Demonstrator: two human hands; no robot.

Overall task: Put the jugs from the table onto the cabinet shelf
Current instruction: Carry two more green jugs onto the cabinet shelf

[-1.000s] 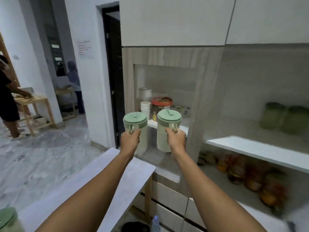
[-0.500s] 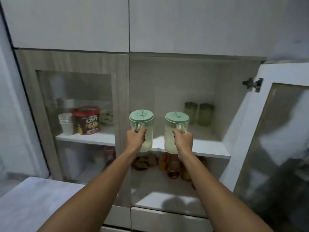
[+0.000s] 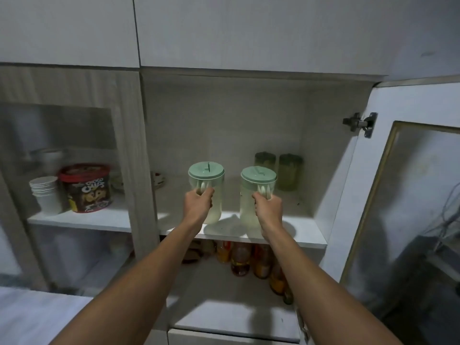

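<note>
Two clear jugs with pale green lids hang upright in front of the open cabinet. My left hand (image 3: 198, 204) grips the handle of the left jug (image 3: 206, 175). My right hand (image 3: 268, 210) grips the handle of the right jug (image 3: 258, 179). Both jug bottoms sit just above or on the front part of the white cabinet shelf (image 3: 306, 239); I cannot tell if they touch it. Two more green-lidded jugs (image 3: 278, 170) stand at the back right of the same shelf.
The cabinet door (image 3: 408, 210) with a glass panel stands open on the right. Behind the shut left glass door are stacked paper cups (image 3: 46, 194) and a cereal tub (image 3: 86, 188). Several bottles (image 3: 249, 257) fill the lower shelf. A table corner (image 3: 29, 317) lies bottom left.
I have turned from the room to face the open cabinet and come closer. Both jugs have moved forward over the shelf, lower and nearer to its surface.
</note>
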